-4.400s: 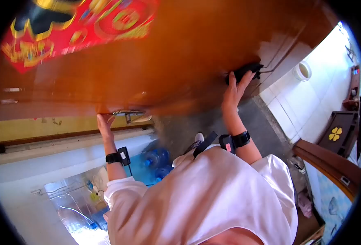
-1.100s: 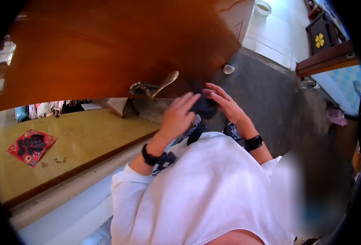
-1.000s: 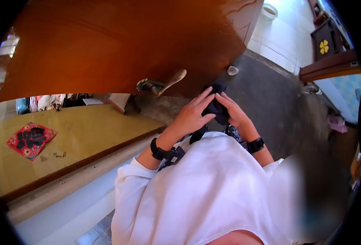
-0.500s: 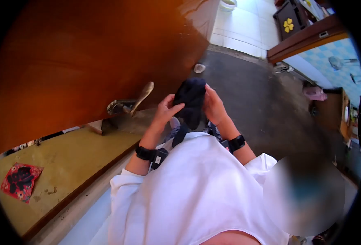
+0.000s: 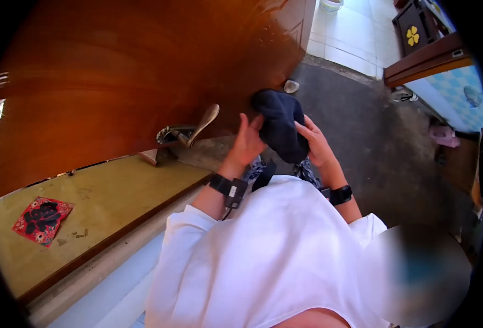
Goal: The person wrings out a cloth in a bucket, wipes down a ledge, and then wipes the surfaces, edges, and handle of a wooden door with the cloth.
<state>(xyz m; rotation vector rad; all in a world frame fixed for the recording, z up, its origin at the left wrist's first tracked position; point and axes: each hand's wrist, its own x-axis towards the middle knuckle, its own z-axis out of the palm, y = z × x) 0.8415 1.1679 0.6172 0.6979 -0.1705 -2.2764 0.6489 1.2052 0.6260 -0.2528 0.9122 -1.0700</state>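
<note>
A dark, soft cloth cap (image 5: pixel 282 123) is held in front of my waist, its crown rounded and slightly creased. My right hand (image 5: pixel 319 145) grips its right edge, with the thumb lying on the cloth. At the left edge is my left hand (image 5: pixel 248 142), palm turned up and thumb standing apart from the cap. Its fingers touch the cloth, and their tips are partly hidden by it. Both wrists carry black bands. The inside of the cap does not show.
A brown wooden door (image 5: pixel 143 65) with a metal lever handle (image 5: pixel 203 126) stands close on my left. Below it is a yellowish ledge (image 5: pixel 121 191) bearing a red paper decoration (image 5: pixel 43 220). A small pale stone-like object (image 5: pixel 291 86) lies on the dark floor (image 5: pixel 350 120) near the door.
The cap has turned and spread wider between my hands. My left thumb has come off the cloth, and my right thumb now lies over its edge. The view has shifted slightly.
</note>
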